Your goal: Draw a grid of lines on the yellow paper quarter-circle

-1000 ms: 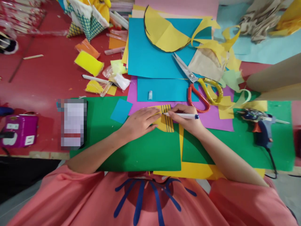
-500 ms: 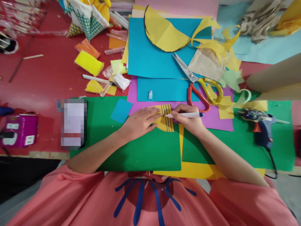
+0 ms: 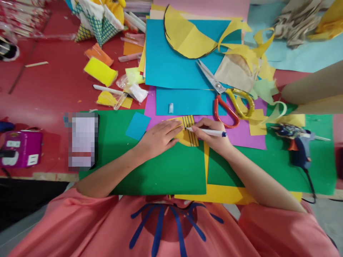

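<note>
1. Head view, hands: The left hand lies flat, fingers extended and nearly together, gripping nothing, over the left part of a yellow paper piece with dark stripes. The right hand pinches a slim white marker with a dark blue end, its tip at the stripes; contact cannot be told.
2. Head view, edges and room: The striped piece lies across the far edge of a green flat sheet, whose surface stretches between the forearms to its near edge. Large scissors with red and yellow handles lie just beyond the right hand; a small blue paper square sits near the left. A navy glue gun lies well apart, rightward.
3. Head view, change: Since half a second ago, the striped piece has turned slightly and shifted away from the body; the marker has moved left and slants more.
</note>
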